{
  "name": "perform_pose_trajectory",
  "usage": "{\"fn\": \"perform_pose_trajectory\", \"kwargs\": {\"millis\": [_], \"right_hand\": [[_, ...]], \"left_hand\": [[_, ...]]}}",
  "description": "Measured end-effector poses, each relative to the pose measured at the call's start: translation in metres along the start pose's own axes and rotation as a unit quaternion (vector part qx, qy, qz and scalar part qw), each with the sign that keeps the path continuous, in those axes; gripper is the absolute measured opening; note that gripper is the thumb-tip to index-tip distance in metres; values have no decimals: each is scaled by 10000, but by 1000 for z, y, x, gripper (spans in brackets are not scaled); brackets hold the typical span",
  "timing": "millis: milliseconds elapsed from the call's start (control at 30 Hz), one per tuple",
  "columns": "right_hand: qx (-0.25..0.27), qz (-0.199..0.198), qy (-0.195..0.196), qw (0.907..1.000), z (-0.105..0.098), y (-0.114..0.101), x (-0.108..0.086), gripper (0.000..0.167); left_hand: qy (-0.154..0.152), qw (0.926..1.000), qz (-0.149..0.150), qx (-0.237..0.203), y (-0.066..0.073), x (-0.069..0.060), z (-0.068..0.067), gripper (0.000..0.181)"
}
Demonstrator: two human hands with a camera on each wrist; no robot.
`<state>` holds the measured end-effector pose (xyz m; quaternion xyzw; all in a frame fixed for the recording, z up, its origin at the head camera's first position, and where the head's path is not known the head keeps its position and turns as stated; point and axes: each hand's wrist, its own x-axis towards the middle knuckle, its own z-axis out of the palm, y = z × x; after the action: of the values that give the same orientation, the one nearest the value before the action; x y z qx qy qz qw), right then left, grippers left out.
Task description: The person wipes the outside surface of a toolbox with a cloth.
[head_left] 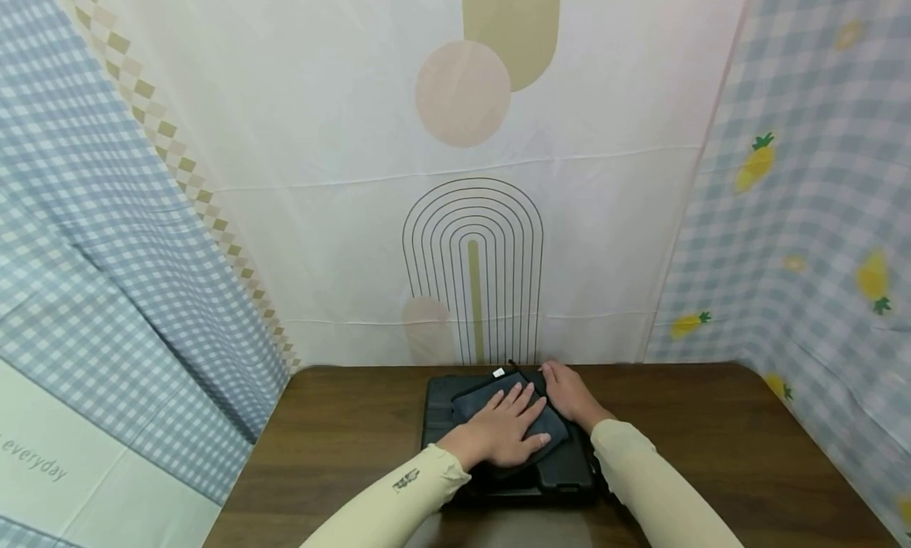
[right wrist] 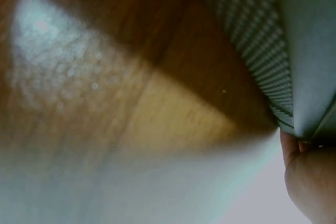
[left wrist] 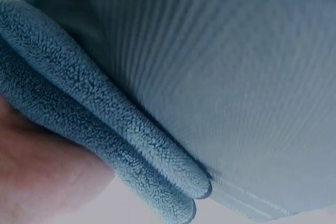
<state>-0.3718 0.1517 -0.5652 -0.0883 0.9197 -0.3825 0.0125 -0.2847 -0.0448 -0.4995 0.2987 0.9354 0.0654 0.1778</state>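
A black, flat, box-like case (head_left: 565, 470) lies on the wooden table in the head view; its exact kind is hard to tell. On top of it is a folded dark blue-grey cloth (head_left: 470, 406). My left hand (head_left: 504, 431) presses flat on this cloth, fingers spread. At the case's far right corner, my right hand (head_left: 567, 391) grips the edge. Close up in the left wrist view, the fluffy cloth (left wrist: 105, 98) shows two thick layers against the ribbed case surface (left wrist: 236, 93). The right wrist view has fingertips (right wrist: 290, 148) at the case's side, beside a mesh-patterned strip (right wrist: 252, 40).
The brown wooden table (head_left: 349, 429) extends to both sides of the case. A white patterned curtain (head_left: 320, 239) hangs behind its back edge, with blue checked cloth (head_left: 804, 295) at the sides. A small white tag (head_left: 498, 372) shows at the cloth's far edge.
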Motion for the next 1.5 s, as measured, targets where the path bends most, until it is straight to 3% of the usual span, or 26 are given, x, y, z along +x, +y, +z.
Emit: {"fn": "perform_pose_trajectory", "kwargs": {"millis": [233, 667, 933, 1233, 1500], "right_hand": [[70, -93, -15, 9999, -1, 1, 2, 39], [82, -185, -44, 9998, -3, 0, -1, 38], [60, -164, -55, 9998, -4, -1, -1, 38], [63, -92, -109, 9999, -3, -4, -1, 41], [74, -69, -45, 9999, -3, -3, -3, 41]], "left_hand": [[-144, 9996, -224, -78, -12, 17, -12, 68], [-173, 9987, -363, -322, -36, 46, -4, 69], [-100, 9987, -368, -351, -35, 45, -3, 69], [6, 9992, -253, -311, -30, 24, -14, 70], [127, 9976, -395, -549, -44, 26, -14, 71]]}}
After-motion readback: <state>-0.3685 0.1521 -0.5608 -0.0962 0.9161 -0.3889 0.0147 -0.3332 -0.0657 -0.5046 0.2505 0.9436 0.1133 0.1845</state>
